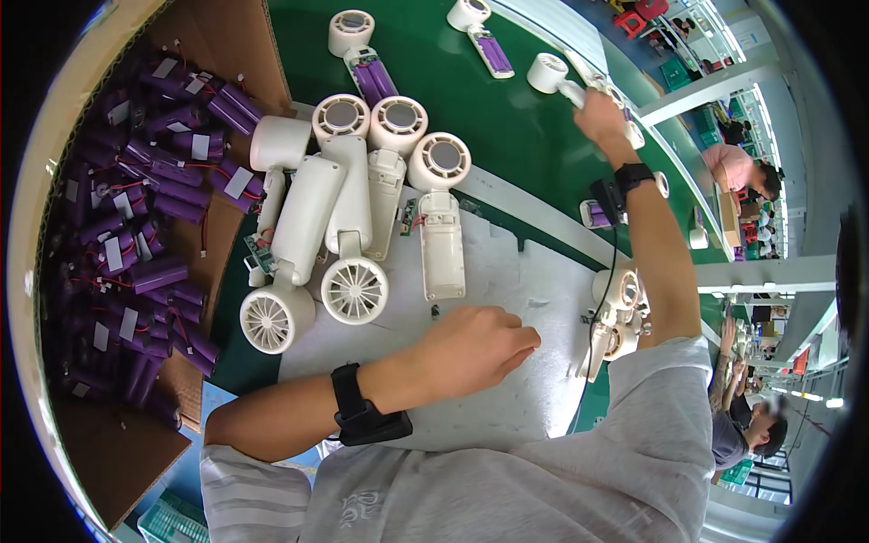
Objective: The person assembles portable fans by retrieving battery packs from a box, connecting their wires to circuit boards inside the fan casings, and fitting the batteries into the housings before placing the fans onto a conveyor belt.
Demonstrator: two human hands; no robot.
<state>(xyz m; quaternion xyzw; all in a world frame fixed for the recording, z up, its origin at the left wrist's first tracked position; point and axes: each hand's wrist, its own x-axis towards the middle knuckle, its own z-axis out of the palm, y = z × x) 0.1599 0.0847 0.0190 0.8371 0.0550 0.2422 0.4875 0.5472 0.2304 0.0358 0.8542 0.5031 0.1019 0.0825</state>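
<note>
My right hand [602, 119] reaches out to the far right. Its fingers are closed at the handle of a white handheld fan [547, 74], whose round head points left. My left hand [493, 348] is curled closed over the grey work mat [489, 262]; whatever its fingers may hold is hidden. Beyond it lies an opened white fan [442, 244] with a small circuit board and wires beside its handle. Several more white fans [308, 222] are heaped left of that, some head up and others with the grille toward me.
A cardboard box [226, 271] at the left holds many purple battery packs [172, 195] with red wires. Fans with purple batteries [371, 77] lie on the green table [489, 136] at the back. More fan parts [620, 299] sit near my right elbow. Other people [738, 167] are at the right.
</note>
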